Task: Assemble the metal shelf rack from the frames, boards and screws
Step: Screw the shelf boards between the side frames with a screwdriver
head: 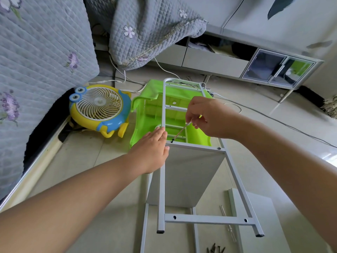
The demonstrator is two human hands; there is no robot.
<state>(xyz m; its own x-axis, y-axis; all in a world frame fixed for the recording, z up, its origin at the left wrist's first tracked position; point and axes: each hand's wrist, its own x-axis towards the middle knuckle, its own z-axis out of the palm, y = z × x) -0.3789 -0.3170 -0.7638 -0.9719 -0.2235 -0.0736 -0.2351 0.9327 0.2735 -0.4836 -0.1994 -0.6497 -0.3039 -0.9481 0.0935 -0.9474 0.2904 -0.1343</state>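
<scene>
A grey metal ladder-shaped side frame (207, 220) lies across the top of a grey board (187, 178) that stands on edge between two frames. My left hand (152, 148) grips the frame's left rail where it meets the board. My right hand (209, 117) pinches a thin hex key (180, 132) whose tip sits in a dark screw (172, 141) at the board's left corner. A second screw (219, 148) sits at the right corner. Loose dark screws (216, 249) lie on the floor at the bottom.
A green plastic stool (145, 114) lies on its side under the frame's far end. A yellow and blue fan (99, 110) stands to the left by a quilted bed (36, 70). Another grey board (260, 223) lies at the lower right. White cables (273, 119) cross the tiled floor.
</scene>
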